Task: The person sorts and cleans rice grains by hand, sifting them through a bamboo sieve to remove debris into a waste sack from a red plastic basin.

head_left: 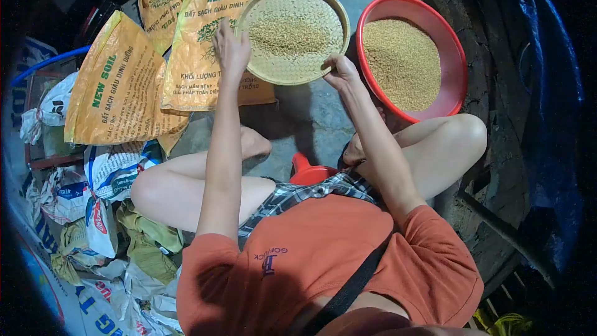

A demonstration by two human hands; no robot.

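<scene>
A round, shallow woven winnowing basket is held up in front of me, between my two hands. Grain, which looks like unhusked rice, lies in a loose band across its middle. My left hand grips the basket's left rim, its fingers partly hidden behind the edge. At the lower right of the rim, my right hand is closed on the edge with the thumb on top. Just right of that hand stands a red basin with a large heap of similar grain in it.
Orange printed sacks lie to the left, one reaching under the basket. Crumpled bags pile up at lower left. Part of a red plastic object shows between my legs. A dark pole and blue sheeting are at right.
</scene>
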